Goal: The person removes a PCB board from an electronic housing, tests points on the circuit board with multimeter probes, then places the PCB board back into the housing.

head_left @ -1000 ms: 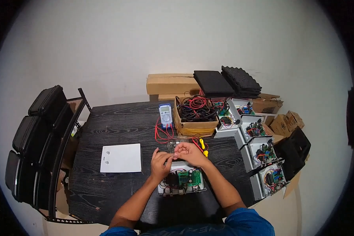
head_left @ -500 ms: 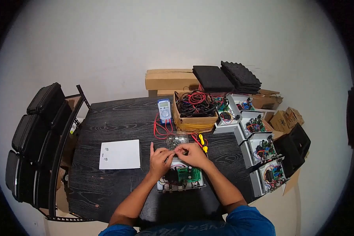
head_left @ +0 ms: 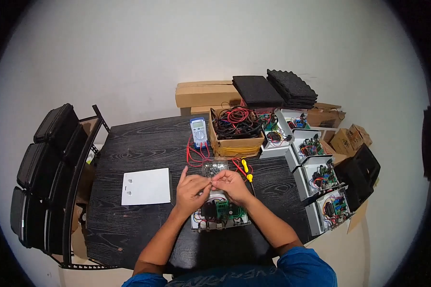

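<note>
Clear container (head_left: pixel 214 167) just beyond right grip (head_left: pixel 231 184)

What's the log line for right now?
left hand: fingertips meet right hand | held item: too small to tell | nearest: circuit board, clear container

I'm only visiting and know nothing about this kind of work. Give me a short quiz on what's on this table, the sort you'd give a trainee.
1. True or false: the multimeter lies beside the cardboard box of cables.
2. What sits on the table close under the left hand and the right hand? A) an open unit with a green circuit board B) a laptop C) a dinner plate
3. Fill in: the screwdriver just right of the hands has a ____ handle.
Key: 1 true; 2 A; 3 yellow.
</note>
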Available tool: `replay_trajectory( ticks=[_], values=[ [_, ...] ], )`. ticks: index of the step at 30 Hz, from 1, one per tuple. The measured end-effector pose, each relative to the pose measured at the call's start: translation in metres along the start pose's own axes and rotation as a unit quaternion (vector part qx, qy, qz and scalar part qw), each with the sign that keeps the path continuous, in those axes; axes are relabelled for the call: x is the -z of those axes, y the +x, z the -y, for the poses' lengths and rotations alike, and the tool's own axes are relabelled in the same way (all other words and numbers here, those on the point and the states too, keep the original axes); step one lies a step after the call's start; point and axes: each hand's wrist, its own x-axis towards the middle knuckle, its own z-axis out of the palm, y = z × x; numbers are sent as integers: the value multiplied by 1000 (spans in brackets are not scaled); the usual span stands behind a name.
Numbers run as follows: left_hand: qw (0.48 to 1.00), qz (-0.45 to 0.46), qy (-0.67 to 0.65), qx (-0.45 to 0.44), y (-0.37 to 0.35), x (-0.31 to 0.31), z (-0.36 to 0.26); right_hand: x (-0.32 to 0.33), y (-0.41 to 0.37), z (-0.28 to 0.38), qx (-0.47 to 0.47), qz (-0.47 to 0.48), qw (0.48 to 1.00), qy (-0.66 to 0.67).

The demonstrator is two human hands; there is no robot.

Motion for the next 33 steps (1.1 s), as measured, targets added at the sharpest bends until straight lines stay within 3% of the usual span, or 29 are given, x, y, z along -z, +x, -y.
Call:
replay_trajectory(
  ticks=[3,9,11,13,16,20,28,31,33],
  values=[
    [999,12,32,-32,4,7,-6,-3,-1,1,12,7,1000,-13],
    [998,43,36,-31,-4,18,-5,-13,-5,19,-56,27,988,-138],
    [998,59,11,-7,-11,17,3,-2,-3,15,-39,40,959,-278],
    [987,161,24,4,-11,24,5,1,-4,21,-22,50,915,-399],
    [963,259,80,-15,-18,23,11,4,-4,26,-10,63,876,-478],
    [934,330,135,-21,-25,19,13,4,-5,27,-1,62,865,-497],
    [920,343,185,-50,-28,15,10,-8,-8,40,-29,107,819,-563],
    [902,378,206,-35,-25,18,3,-1,-10,31,41,156,747,-645],
    [891,404,206,-14,-25,19,1,-3,-13,28,38,192,726,-659]
  ],
)
